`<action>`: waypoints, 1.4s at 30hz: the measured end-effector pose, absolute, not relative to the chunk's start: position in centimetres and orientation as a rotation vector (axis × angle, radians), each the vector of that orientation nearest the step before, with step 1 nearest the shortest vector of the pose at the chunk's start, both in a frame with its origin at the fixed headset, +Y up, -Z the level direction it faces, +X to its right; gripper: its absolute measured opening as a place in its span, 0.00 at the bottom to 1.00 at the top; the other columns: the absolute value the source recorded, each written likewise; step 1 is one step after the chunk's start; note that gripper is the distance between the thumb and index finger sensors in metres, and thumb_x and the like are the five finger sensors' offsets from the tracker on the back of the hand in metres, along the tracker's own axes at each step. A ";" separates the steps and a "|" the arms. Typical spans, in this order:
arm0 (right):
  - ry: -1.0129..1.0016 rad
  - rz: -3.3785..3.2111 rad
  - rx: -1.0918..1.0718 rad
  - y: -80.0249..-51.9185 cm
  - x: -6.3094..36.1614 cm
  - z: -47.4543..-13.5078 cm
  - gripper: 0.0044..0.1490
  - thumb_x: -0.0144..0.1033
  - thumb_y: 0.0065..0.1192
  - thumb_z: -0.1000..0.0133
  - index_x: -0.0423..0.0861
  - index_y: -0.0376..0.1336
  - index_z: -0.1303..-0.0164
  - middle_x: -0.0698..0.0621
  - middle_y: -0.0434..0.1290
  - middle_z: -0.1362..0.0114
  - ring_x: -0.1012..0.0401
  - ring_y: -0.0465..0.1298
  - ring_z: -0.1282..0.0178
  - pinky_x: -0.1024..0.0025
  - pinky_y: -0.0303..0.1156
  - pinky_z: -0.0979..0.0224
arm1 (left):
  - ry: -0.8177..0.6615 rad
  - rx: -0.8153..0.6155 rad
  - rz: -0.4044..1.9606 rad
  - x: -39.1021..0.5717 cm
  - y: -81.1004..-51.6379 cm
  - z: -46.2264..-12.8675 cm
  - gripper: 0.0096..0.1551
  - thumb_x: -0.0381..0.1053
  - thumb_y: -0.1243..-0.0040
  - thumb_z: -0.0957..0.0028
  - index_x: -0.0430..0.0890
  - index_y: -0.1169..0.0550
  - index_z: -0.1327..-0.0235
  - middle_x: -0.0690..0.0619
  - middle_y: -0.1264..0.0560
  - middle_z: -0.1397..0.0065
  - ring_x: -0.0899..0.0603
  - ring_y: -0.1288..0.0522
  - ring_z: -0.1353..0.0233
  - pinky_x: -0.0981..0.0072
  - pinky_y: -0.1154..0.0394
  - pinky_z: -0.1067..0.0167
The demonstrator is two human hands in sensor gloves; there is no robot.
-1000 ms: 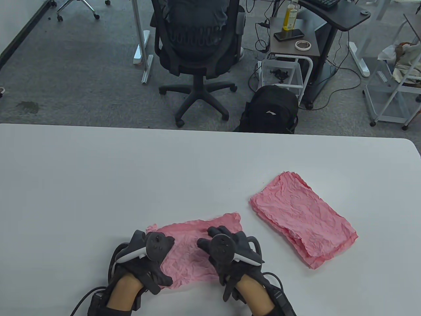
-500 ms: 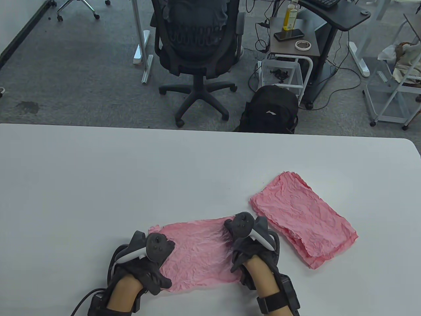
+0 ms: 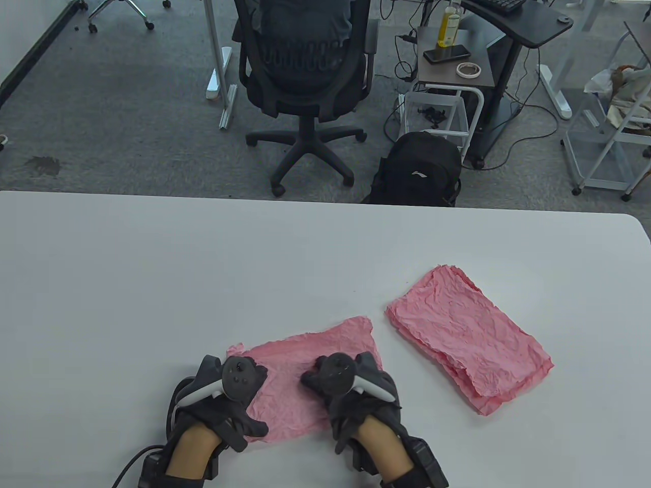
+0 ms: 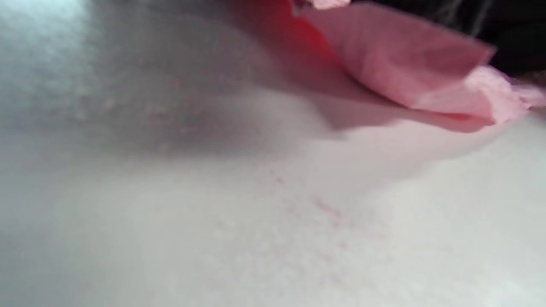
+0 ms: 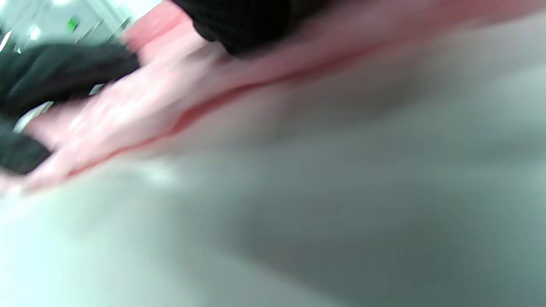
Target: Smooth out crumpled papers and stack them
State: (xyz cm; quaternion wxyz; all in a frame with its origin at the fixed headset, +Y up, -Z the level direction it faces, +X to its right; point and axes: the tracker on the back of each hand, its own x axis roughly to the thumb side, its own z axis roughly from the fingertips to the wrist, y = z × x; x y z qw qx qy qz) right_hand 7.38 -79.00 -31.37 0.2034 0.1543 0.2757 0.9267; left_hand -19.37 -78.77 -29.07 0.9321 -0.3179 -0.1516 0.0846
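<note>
A wrinkled pink paper sheet [image 3: 305, 356] lies near the front edge of the white table [image 3: 203, 264]. My left hand [image 3: 231, 394] rests on its left end. My right hand [image 3: 351, 389] rests on its right half, its fingers hidden under the tracker. The sheet's far right corner curls up a little. A stack of flattened pink sheets [image 3: 465, 338] lies to the right, apart from both hands. The left wrist view shows a raised edge of the pink sheet [image 4: 409, 72] over the table. The right wrist view is blurred, with the pink sheet [image 5: 149, 106] under a dark glove.
Beyond the table's far edge stand an office chair [image 3: 305, 76], a black backpack [image 3: 419, 170] and a small side table [image 3: 452, 66] on grey carpet. The table surface to the left and far side of the sheets is bare white.
My right hand slid back left over the sheet from its right end to its middle. The sheet's right corner has sprung up again. My left hand has stayed in place.
</note>
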 end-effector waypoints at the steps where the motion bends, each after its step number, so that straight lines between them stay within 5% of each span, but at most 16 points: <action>1: 0.738 2.564 0.321 -79.0 9.1 -31.8 0.40 0.24 0.52 0.45 0.55 0.46 0.22 0.48 0.33 0.16 0.47 0.31 0.20 0.48 0.34 0.25 | -0.310 -0.653 0.176 -19.4 -78.8 -29.1 0.65 0.69 0.32 0.57 0.54 0.57 0.18 0.49 0.67 0.17 0.36 0.69 0.15 0.30 0.64 0.25; 7: 0.694 2.705 0.170 -78.3 11.1 -31.8 0.41 0.25 0.55 0.45 0.51 0.44 0.22 0.43 0.35 0.17 0.42 0.33 0.20 0.40 0.38 0.25 | -0.313 -0.655 0.167 -19.3 -78.8 -29.1 0.65 0.70 0.33 0.57 0.54 0.57 0.18 0.49 0.67 0.18 0.36 0.70 0.15 0.29 0.64 0.25; 9: 0.665 2.809 0.267 -77.6 9.9 -31.3 0.42 0.27 0.55 0.44 0.50 0.43 0.22 0.42 0.33 0.17 0.41 0.32 0.20 0.38 0.38 0.25 | -0.298 -0.647 0.153 -19.3 -78.7 -29.2 0.65 0.71 0.33 0.57 0.53 0.57 0.18 0.48 0.67 0.18 0.35 0.69 0.15 0.30 0.63 0.24; 12: 0.355 2.789 0.593 -76.0 5.3 -29.8 0.40 0.29 0.56 0.45 0.49 0.48 0.22 0.40 0.39 0.15 0.40 0.37 0.19 0.36 0.41 0.26 | -0.275 -0.636 0.150 -19.1 -78.6 -29.4 0.65 0.72 0.35 0.56 0.52 0.57 0.18 0.47 0.66 0.18 0.34 0.68 0.15 0.30 0.62 0.24; 16: 0.535 2.802 0.824 -77.3 -0.3 -28.3 0.37 0.29 0.56 0.45 0.51 0.53 0.23 0.39 0.48 0.16 0.38 0.48 0.19 0.37 0.52 0.28 | -0.269 -0.629 0.136 -18.9 -78.6 -29.5 0.65 0.72 0.36 0.56 0.51 0.57 0.18 0.46 0.66 0.18 0.33 0.67 0.15 0.29 0.61 0.24; 18: 0.838 2.853 0.718 -78.2 0.5 -28.6 0.40 0.32 0.50 0.43 0.58 0.41 0.22 0.45 0.34 0.15 0.44 0.37 0.18 0.41 0.45 0.25 | -0.276 -0.608 0.160 -19.2 -78.8 -29.3 0.65 0.72 0.36 0.56 0.51 0.56 0.18 0.46 0.66 0.17 0.33 0.67 0.15 0.29 0.62 0.25; 25: 0.757 2.662 0.247 -78.4 9.1 -30.9 0.42 0.25 0.54 0.45 0.55 0.44 0.22 0.48 0.34 0.16 0.46 0.34 0.19 0.50 0.41 0.25 | -0.292 -0.671 0.167 -19.3 -78.8 -29.3 0.71 0.73 0.31 0.61 0.52 0.59 0.19 0.47 0.69 0.18 0.34 0.72 0.16 0.30 0.66 0.25; 31: 0.717 2.671 -0.013 -78.0 13.1 -31.5 0.43 0.26 0.58 0.47 0.53 0.44 0.23 0.47 0.35 0.17 0.45 0.35 0.19 0.47 0.42 0.26 | -0.299 -0.671 0.175 -19.5 -78.9 -29.2 0.70 0.72 0.30 0.61 0.53 0.58 0.19 0.48 0.69 0.18 0.35 0.72 0.16 0.30 0.66 0.25; 34: 0.697 2.707 -0.112 -77.2 14.1 -31.5 0.44 0.27 0.62 0.47 0.47 0.45 0.23 0.42 0.38 0.17 0.41 0.38 0.20 0.40 0.46 0.26 | -0.308 -0.669 0.172 -19.4 -78.9 -29.2 0.70 0.72 0.30 0.61 0.53 0.58 0.19 0.48 0.68 0.18 0.35 0.72 0.16 0.29 0.66 0.25; 37: 0.379 2.669 -0.074 -76.2 14.7 -31.7 0.40 0.36 0.62 0.46 0.39 0.52 0.25 0.34 0.52 0.19 0.34 0.53 0.24 0.38 0.56 0.31 | -0.335 -0.670 0.189 -19.5 -78.9 -29.2 0.70 0.70 0.29 0.61 0.52 0.57 0.18 0.47 0.68 0.18 0.34 0.71 0.16 0.28 0.66 0.26; 39: 0.223 2.616 -0.110 -75.7 14.9 -31.9 0.35 0.33 0.61 0.45 0.36 0.60 0.28 0.32 0.60 0.22 0.33 0.60 0.28 0.39 0.59 0.34 | -0.364 -0.672 0.200 -19.7 -78.6 -29.3 0.68 0.68 0.27 0.60 0.52 0.55 0.18 0.48 0.66 0.18 0.35 0.70 0.15 0.28 0.65 0.26; 42: 0.253 2.741 -0.179 -76.2 14.7 -31.9 0.35 0.39 0.66 0.46 0.35 0.65 0.32 0.31 0.67 0.27 0.33 0.65 0.33 0.40 0.62 0.37 | -0.397 -0.656 0.230 -19.8 -78.2 -29.1 0.65 0.67 0.27 0.60 0.51 0.49 0.17 0.48 0.62 0.16 0.34 0.66 0.14 0.28 0.62 0.25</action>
